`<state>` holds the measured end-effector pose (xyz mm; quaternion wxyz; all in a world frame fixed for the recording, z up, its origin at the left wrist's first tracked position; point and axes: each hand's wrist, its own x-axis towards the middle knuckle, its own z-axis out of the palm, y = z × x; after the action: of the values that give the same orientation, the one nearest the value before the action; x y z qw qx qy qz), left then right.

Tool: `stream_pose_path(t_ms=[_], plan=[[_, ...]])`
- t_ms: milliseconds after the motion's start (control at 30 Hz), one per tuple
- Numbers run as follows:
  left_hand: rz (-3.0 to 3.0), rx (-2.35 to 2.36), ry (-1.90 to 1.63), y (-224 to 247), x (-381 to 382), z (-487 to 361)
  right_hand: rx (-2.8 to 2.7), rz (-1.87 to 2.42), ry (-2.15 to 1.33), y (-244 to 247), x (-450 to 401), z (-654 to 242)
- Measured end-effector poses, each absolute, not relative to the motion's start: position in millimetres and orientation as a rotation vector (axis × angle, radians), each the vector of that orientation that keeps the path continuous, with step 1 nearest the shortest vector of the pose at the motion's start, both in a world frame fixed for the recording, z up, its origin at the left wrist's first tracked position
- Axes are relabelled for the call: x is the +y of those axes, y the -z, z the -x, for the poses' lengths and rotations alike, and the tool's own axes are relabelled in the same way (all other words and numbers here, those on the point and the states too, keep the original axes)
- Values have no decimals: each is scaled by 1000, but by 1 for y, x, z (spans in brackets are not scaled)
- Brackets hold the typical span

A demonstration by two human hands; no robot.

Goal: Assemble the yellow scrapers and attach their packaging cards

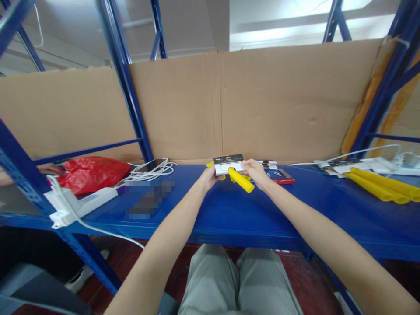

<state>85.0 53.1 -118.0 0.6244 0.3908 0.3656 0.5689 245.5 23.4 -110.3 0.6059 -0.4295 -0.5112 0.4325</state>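
Card [226,162], black-and-white, twelve o'clock above blue shelf [223,214]; yellow tube [242,180] projecting toward four-thirty. Left hand [208,177] pinches card's nine-o'clock side, right hand [256,172] the three. Likely light, crease-prone, tube smooth; best held by side edges.

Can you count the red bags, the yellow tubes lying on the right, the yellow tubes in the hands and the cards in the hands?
Red bag: 1
Yellow tubes on the right: 3
Held yellow tube: 1
Held card: 1
Total: 6
Yellow bits partly hidden behind the card aren't counted.
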Motion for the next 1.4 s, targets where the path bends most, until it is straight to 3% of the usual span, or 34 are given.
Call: stream_pose_path(t_ms=[500,833,1400], plan=[[-861,868,-1483,113,51,-86,-1168,975,-1014,116,30,-247],[-1004,936,-1267,113,42,-90,-1003,974,-1041,114,28,-246],[-1380,1052,-1416,120,36,-102,-933,931,-923,119,40,-256]])
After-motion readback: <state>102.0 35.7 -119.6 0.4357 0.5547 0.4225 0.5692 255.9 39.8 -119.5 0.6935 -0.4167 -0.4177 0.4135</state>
